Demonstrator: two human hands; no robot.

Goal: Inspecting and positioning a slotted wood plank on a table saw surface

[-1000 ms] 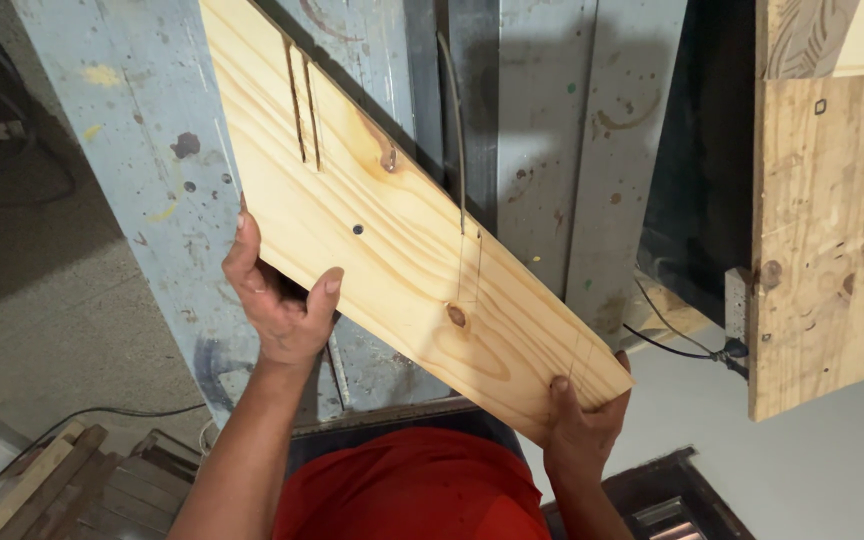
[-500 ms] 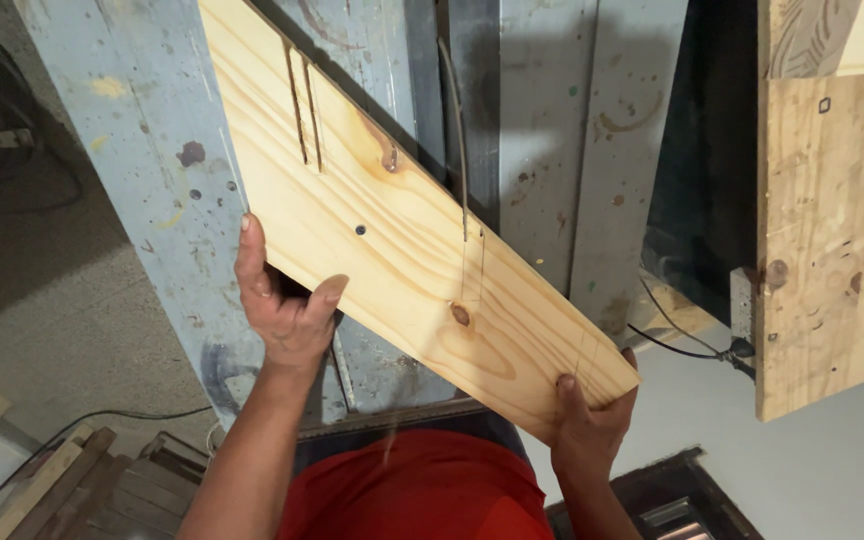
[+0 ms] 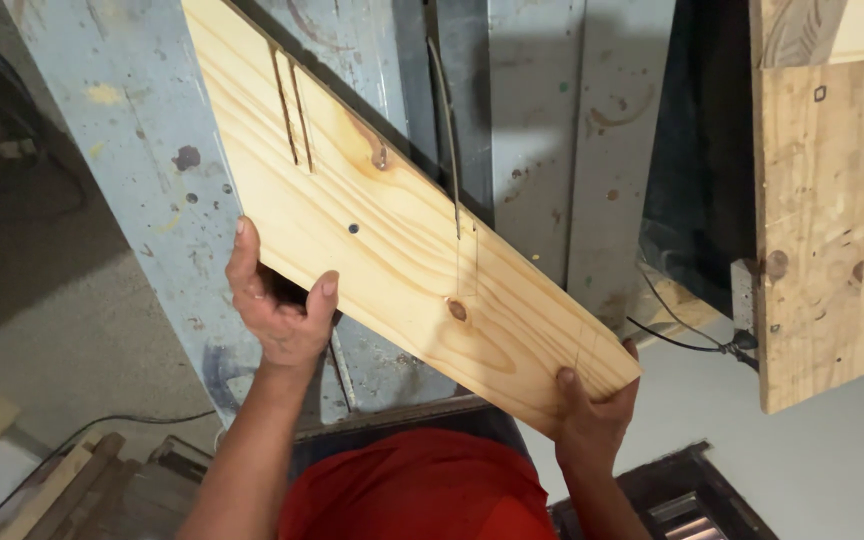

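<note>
I hold a long pale pine board (image 3: 392,230) slanted over a grey metal saw table (image 3: 142,160). Two short saw cuts run into its far edge, and knots and a small hole mark its face. My left hand (image 3: 277,310) grips the board's left edge from below, thumb on top. At the near right corner my right hand (image 3: 592,410) clasps the board's end. A thin vertical saw blade (image 3: 449,140) meets the board's far edge near its middle, at the start of a fine cut line.
A rough plywood panel (image 3: 832,220) stands at the right. A black cable (image 3: 682,335) runs below it. Scrap wood strips (image 3: 42,490) lie on the floor at lower left. My red shirt (image 3: 412,495) fills the bottom centre.
The board and both hands have shifted slightly; my right hand has slid a little lower along the board's near end.
</note>
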